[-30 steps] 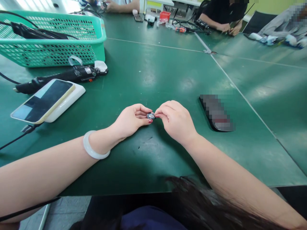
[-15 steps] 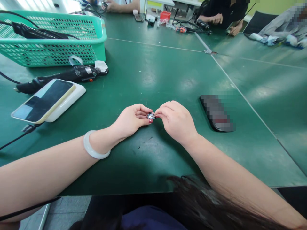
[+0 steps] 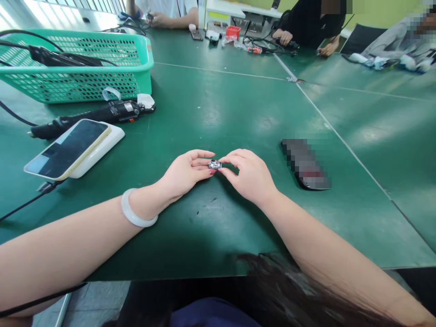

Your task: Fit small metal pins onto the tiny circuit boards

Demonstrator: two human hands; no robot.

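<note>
"Toward the near side of the table [image 3: 231, 100], what do you see?"

"One small part [image 3: 215, 165], dark and silvery, between the left hand [image 3: 182, 176] and the right hand [image 3: 250, 176]."

"Which way does it point?"

"Its long axis runs left to right, nearly level, an end toward each palm. It's too small for me to tell which end is the front."

"And the hands?"

"Close together, only the part between them. The left thumb and fingers are clamped about its left end; the right thumb and fingertips pinch its right end."

"Anything nearby?"

"Right of them, a dark, partly blurred object [image 3: 303, 165] lies slantwise. Over on the left, a phone [image 3: 71, 147] rests on a white block [image 3: 105, 144]; beyond that lies a black tool [image 3: 116, 110], and farther still stands a green basket [image 3: 146, 81]."
</note>
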